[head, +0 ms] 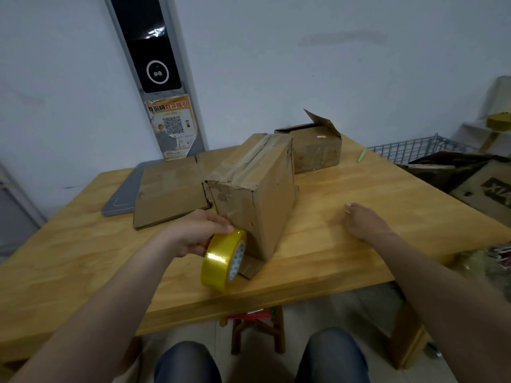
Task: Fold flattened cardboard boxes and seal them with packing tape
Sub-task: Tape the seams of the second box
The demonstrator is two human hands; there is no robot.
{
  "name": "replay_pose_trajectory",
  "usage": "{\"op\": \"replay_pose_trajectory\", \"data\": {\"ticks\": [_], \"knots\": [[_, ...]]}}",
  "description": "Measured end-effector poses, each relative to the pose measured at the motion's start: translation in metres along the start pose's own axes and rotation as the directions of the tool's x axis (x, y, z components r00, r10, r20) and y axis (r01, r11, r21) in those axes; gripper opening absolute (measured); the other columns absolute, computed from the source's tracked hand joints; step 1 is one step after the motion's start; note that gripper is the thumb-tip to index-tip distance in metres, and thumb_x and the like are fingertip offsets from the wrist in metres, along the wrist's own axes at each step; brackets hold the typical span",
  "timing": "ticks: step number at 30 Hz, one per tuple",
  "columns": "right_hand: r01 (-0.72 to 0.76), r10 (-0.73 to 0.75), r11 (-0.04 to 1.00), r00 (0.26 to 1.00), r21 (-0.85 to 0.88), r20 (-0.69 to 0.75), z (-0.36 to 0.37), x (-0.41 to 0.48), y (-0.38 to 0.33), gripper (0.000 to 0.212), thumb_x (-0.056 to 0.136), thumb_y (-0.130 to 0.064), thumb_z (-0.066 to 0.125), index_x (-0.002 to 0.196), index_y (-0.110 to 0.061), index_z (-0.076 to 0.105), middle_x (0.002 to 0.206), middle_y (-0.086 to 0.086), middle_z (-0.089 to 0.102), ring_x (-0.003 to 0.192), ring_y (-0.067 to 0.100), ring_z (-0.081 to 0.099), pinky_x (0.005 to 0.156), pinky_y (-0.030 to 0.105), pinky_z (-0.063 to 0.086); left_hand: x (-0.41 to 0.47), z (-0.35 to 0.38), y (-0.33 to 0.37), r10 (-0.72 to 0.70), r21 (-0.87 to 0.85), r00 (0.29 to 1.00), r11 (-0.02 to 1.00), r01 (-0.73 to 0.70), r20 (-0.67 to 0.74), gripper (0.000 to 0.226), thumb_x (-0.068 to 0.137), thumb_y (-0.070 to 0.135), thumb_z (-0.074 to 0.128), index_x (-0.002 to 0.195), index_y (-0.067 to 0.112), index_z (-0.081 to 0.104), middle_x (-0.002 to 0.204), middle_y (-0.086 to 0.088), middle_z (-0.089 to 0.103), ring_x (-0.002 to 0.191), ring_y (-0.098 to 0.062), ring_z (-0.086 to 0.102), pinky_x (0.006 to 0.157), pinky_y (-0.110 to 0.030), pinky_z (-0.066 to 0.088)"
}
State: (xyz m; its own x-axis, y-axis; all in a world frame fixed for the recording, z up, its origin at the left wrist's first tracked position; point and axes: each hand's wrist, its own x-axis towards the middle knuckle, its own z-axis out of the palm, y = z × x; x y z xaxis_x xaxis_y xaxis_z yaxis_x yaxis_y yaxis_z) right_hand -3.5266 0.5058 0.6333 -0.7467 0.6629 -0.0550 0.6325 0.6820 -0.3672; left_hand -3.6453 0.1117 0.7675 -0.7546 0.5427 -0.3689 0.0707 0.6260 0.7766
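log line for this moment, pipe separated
left hand: grips tape roll beside taped box | right hand: open, empty | flat cardboard: lying left of box

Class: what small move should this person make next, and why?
Probably set the right hand on the upright cardboard box to steady it: the left hand holds the tape roll at its near face, while the right hand is clear of the box.

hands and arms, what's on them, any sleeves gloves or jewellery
Both are bare: no gloves, rings or watch on the left hand or right hand, and no sleeves show on the left forearm or right forearm. One right-hand nail looks pale pink, though blurred.
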Motion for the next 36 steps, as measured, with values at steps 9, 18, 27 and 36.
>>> {"op": "replay_pose_trajectory", "data": {"ticks": [9, 18, 27, 36], "knots": [[0.289, -0.284, 0.940, 0.957, 0.179, -0.054, 0.025, -0.079, -0.080, 0.012, 0.090, -0.026, 0.076, 0.098, -0.019, 0.081, 0.096, -0.002, 0.077, 0.092, 0.014, 0.070, 0.080, 0.022, 0.049, 0.000, 0.000, -0.003, 0.005, -0.024, 1.000, 1.000, -0.005, 0.013, 0.018, 0.098, 0.024, 0.067, 0.116, 0.022, 0.068, 0.119, -0.010, 0.066, 0.104, -0.028, 0.067, 0.068, -0.035, 0.058], [0.218, -0.219, 0.976, 0.975, -0.013, -0.041, 0.030, -0.084, -0.093, 0.024, 0.091, -0.021, 0.068, 0.107, -0.006, 0.076, 0.108, 0.014, 0.074, 0.102, 0.031, 0.067, 0.084, 0.037, 0.055, -0.001, -0.004, -0.012, 0.023, -0.037, 1.000, 0.999, -0.023, 0.009, 0.022, 0.098, 0.024, 0.068, 0.120, 0.021, 0.068, 0.121, -0.010, 0.066, 0.107, -0.031, 0.067, 0.079, -0.041, 0.060], [0.178, -0.100, 0.771, 0.982, 0.611, -0.160, -0.023, -0.131, -0.117, 0.024, 0.098, -0.032, 0.066, 0.083, -0.016, 0.075, 0.074, 0.003, 0.070, 0.066, 0.020, 0.062, 0.060, 0.029, 0.044, -0.003, -0.005, -0.019, 0.042, -0.129, 0.997, 0.991, -0.032, 0.071, 0.028, 0.100, 0.022, 0.065, 0.127, 0.018, 0.065, 0.124, -0.010, 0.066, 0.110, -0.029, 0.066, 0.082, -0.040, 0.059], [0.264, -0.161, 0.524, 0.964, 0.809, -0.211, -0.086, -0.185, -0.190, 0.034, 0.102, -0.044, 0.055, 0.105, -0.010, 0.063, 0.063, 0.008, 0.054, 0.041, 0.012, 0.036, 0.039, 0.024, 0.026, -0.004, -0.006, -0.022, 0.042, -0.165, 0.996, 0.986, -0.029, 0.074, 0.015, 0.101, 0.020, 0.063, 0.116, 0.020, 0.066, 0.124, -0.012, 0.064, 0.114, -0.031, 0.065, 0.089, -0.044, 0.058]]}}
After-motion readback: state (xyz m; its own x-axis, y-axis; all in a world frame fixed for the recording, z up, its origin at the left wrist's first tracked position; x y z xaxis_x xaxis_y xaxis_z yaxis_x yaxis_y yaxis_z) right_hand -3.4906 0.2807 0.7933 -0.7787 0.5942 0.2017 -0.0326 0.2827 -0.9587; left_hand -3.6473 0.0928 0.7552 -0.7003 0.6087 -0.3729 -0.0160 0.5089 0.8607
